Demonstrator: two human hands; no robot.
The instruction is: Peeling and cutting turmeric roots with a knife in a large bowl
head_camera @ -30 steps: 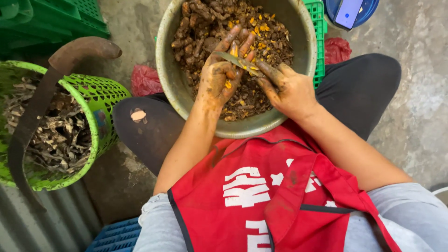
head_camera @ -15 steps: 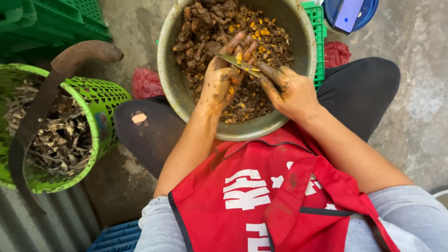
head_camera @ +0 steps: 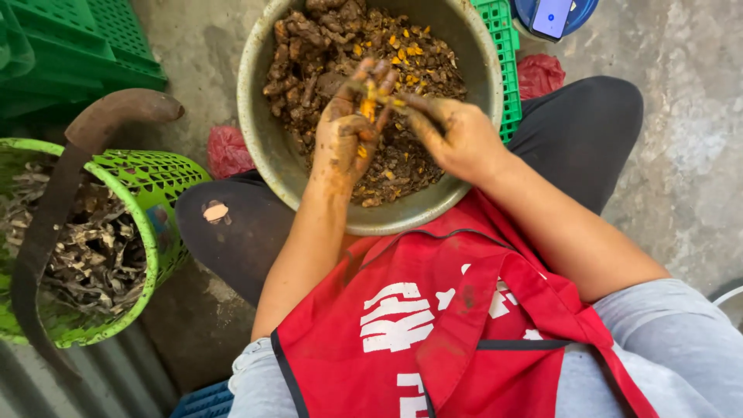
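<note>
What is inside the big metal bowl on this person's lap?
The metal bowl holds muddy brown roots with orange cut pieces. The left hand and right hand cover the middle; the bottom is buried.

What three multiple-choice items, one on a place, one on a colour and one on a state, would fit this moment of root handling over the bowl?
1. Where is the green basket of dry scraps?
A. to the left of the metal bowl
B. inside the bowl
C. on the red apron

2. What colour shows where the roots are cut?
A. white
B. orange-yellow
C. purple

3. How are the two hands placed?
A. resting on the knees
B. one behind the back
C. raised together over the bowl, on one root piece

Answers:
1 A, the basket stands at the picture's left, apart from the bowl.
2 B, bright orange bits lie among the brown roots.
3 C, the left hand and right hand meet at the piece above the bowl.
</note>
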